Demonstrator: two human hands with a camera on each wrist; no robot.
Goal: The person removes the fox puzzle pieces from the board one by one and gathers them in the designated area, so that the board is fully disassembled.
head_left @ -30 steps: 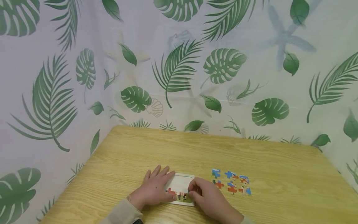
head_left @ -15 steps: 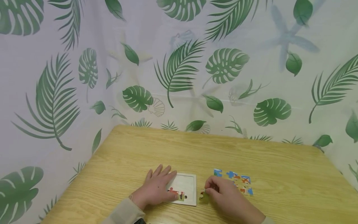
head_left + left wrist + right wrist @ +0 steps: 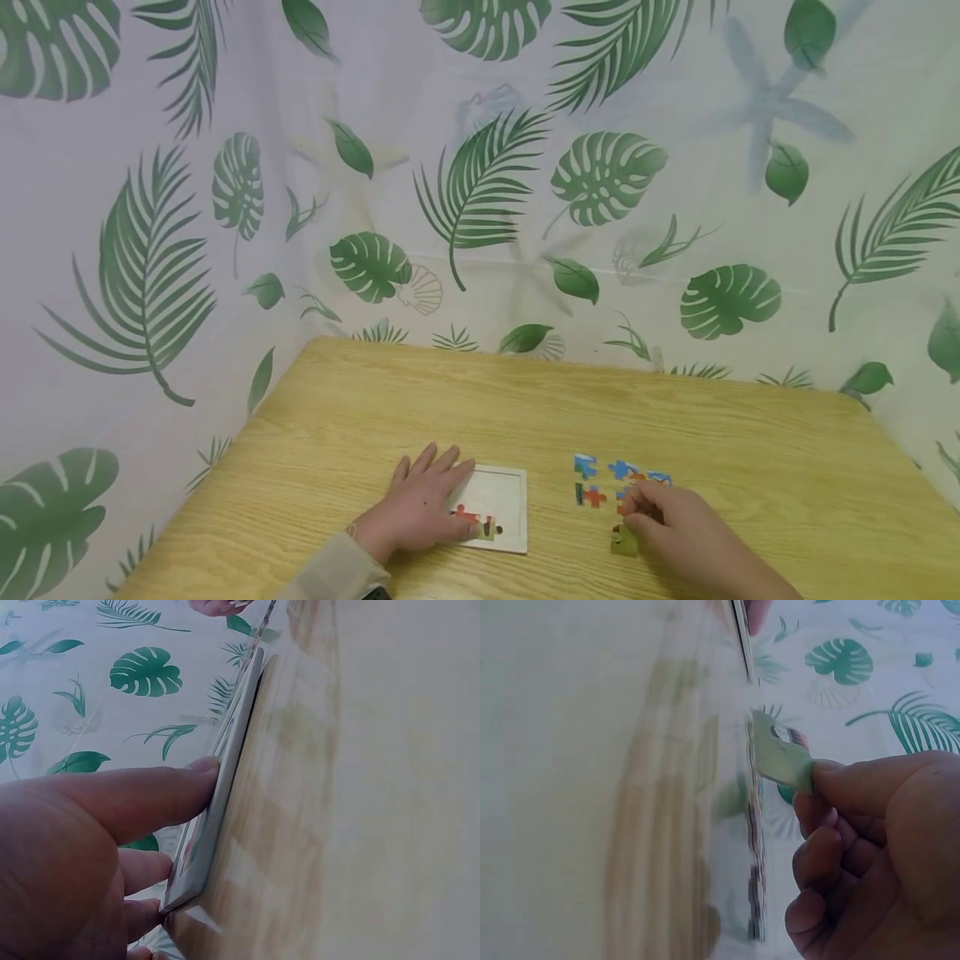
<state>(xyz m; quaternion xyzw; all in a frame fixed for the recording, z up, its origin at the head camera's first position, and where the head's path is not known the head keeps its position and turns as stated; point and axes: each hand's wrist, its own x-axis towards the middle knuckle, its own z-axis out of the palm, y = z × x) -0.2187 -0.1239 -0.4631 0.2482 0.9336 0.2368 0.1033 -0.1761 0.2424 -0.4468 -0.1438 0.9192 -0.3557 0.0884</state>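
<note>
My left hand (image 3: 420, 504) lies with fingers spread over the left side of a white puzzle tray (image 3: 522, 512). Its thumb rests on the lower part, beside red and green puzzle pieces (image 3: 488, 527) set along the tray's bottom; the hand covers part of them. In the left wrist view the thumb touches the tray's edge (image 3: 217, 825). To the right of the tray, my right hand (image 3: 686, 525) pinches a green puzzle piece (image 3: 622, 543) between thumb and index finger. The right wrist view shows that piece (image 3: 780, 759) tilted, held by one corner.
Several loose puzzle pieces (image 3: 592, 497) in blue and red lie in rows right of the tray, some behind the right hand. The wooden table (image 3: 360, 400) meets leaf-patterned sheeting (image 3: 510, 300) at its back and left sides.
My right hand has pulled the green puzzle piece out of the tray's lower right corner and carried it rightward, to the front of the loose pieces. The left hand stays on the tray.
</note>
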